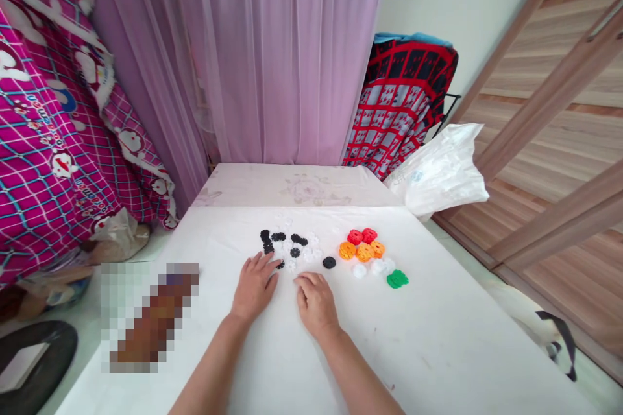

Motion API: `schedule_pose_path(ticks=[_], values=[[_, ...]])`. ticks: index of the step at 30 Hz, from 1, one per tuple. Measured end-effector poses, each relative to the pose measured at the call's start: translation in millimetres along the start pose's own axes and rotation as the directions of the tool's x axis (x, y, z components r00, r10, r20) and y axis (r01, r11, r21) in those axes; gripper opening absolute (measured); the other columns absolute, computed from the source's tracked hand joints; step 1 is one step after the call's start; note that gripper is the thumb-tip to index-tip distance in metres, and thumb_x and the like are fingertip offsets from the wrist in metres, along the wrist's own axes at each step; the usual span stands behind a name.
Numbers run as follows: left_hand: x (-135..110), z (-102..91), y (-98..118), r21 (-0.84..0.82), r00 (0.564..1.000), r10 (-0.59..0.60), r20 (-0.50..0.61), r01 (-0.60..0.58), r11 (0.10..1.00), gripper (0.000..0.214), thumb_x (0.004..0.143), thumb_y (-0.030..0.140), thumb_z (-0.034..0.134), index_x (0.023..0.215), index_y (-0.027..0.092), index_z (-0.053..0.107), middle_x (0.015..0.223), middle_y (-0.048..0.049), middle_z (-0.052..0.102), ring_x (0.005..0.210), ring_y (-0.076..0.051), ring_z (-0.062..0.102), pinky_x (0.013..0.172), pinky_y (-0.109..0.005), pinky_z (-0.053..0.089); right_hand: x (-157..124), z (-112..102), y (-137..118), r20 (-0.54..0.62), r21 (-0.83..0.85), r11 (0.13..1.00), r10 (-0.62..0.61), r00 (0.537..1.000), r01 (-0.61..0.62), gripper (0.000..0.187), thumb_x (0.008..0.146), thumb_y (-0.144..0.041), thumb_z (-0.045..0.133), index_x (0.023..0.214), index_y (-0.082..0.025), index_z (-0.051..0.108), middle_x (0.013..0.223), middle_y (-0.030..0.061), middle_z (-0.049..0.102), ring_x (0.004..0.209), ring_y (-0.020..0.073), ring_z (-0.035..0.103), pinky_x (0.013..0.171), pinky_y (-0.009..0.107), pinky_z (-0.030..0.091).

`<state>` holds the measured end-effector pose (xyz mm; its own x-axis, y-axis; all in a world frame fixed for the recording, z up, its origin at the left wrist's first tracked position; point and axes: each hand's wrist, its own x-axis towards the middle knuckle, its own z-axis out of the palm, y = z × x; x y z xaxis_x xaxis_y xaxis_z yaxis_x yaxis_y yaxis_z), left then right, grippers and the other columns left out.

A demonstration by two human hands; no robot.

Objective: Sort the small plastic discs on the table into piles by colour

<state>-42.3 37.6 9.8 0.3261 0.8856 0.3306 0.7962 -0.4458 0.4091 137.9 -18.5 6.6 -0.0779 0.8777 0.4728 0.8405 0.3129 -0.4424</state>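
My left hand (252, 284) lies flat on the white-covered table with its fingers apart. Its fingertips are beside a black snowflake-shaped disc (280, 264) and just below a linked black group (265, 241). To its right, my right hand (317, 303) rests with bent fingers drawn together; whether they hold anything is hidden. Ahead of both hands lie scattered white discs (314, 253), pale against the cloth. Among them are black discs (295, 252), some overlapping in short rows (299, 240). A single black disc (329, 262) sits beyond my right hand.
To the right lie red discs (363, 236), orange discs (365, 252), more white discs (382, 266) and a green stack (398, 279). A white plastic bag (442, 172) stands at the table's right edge. A blurred patch (156, 318) covers the left edge. Purple curtains (282, 58) hang behind.
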Motion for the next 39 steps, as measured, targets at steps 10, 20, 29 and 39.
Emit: schedule_pose_path(ticks=[10, 20, 29, 39], values=[[-21.3, -5.2, 0.7, 0.054, 0.993, -0.058, -0.101, 0.064, 0.997, 0.035, 0.088, 0.023, 0.045, 0.116, 0.021, 0.067, 0.132, -0.0099, 0.061, 0.125, -0.028, 0.053, 0.107, -0.050, 0.042, 42.3, 5.5, -17.5, 0.110, -0.230, 0.930, 0.316, 0.942, -0.285, 0.028, 0.084, -0.041, 0.062, 0.101, -0.019, 0.069, 0.095, 0.0086, 0.065, 0.090, 0.0222, 0.060, 0.080, 0.032, 0.043], [-16.4, -1.4, 0.5, 0.118, 0.997, -0.044, -0.057, 0.051, 0.992, 0.038, 0.090, 0.030, 0.046, 0.124, 0.025, 0.063, 0.137, -0.0097, 0.057, 0.130, -0.029, 0.048, 0.109, -0.052, 0.037, 27.3, -4.6, -13.3, 0.137, -0.232, 0.938, 0.293, 0.946, -0.257, 0.020, 0.085, -0.034, 0.061, 0.097, -0.020, 0.069, 0.096, 0.0067, 0.066, 0.094, 0.0205, 0.060, 0.081, 0.029, 0.041], [-13.6, -2.7, 1.2, 0.094, 0.996, -0.043, -0.081, 0.051, 0.994, 0.036, 0.089, 0.029, 0.046, 0.119, 0.024, 0.066, 0.134, -0.0115, 0.060, 0.128, -0.030, 0.051, 0.108, -0.052, 0.038, -18.4, -41.8, 27.6, -0.073, -0.316, 0.822, 0.477, 0.876, -0.474, 0.029, 0.089, -0.025, 0.052, 0.115, -0.018, 0.064, 0.094, 0.0062, 0.068, 0.087, 0.0185, 0.061, 0.073, 0.026, 0.041], [-9.6, -1.6, 1.5, 0.092, 0.995, -0.049, -0.088, 0.057, 0.994, 0.037, 0.088, 0.028, 0.046, 0.117, 0.025, 0.068, 0.133, -0.0116, 0.061, 0.126, -0.031, 0.053, 0.107, -0.052, 0.039, -38.0, -50.3, 22.3, 0.021, -0.353, 0.894, 0.304, 0.953, -0.277, 0.031, 0.088, -0.016, 0.047, 0.107, -0.026, 0.070, 0.096, 0.0048, 0.065, 0.089, 0.0170, 0.059, 0.078, 0.026, 0.042]])
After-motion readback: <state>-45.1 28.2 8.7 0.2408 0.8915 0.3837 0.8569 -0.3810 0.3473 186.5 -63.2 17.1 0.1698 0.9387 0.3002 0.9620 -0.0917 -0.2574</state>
